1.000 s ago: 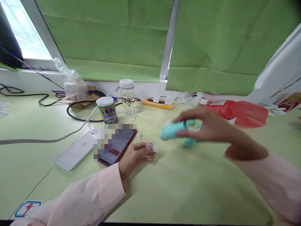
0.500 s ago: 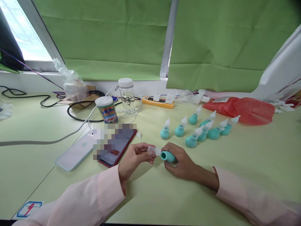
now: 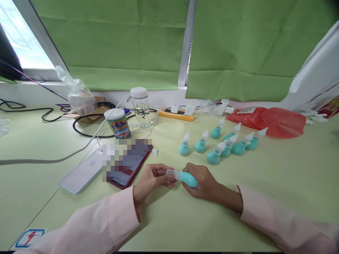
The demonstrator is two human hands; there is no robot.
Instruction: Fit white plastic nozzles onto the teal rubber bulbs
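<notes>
My left hand [image 3: 158,178] pinches a clear plastic tube [image 3: 172,174] between thumb and fingers. The tube's right end meets the neck of a teal rubber bulb [image 3: 189,179], and the two lie in one line. Wrapped round the bulb from the right is my right hand [image 3: 200,180], its fingers closed. How deep the tube sits in the neck I cannot tell. Beyond my hands stand several teal bulb nasal aspirators [image 3: 214,157] with clear necks and white tips. A loose white tip [image 3: 155,152] lies by the phone, ahead of my left hand.
Left of my hands lie a phone [image 3: 129,171] with a red edge and a pale phone case [image 3: 79,173]. Behind them are a printed can [image 3: 119,126], a water jar [image 3: 141,112], cables and an orange power strip [image 3: 180,115]. A red plastic bag [image 3: 278,121] rests at the back right.
The bulb has turned from its open mouth facing me to lying sideways, neck toward the left. Its neck now meets the clear tube in my left hand.
</notes>
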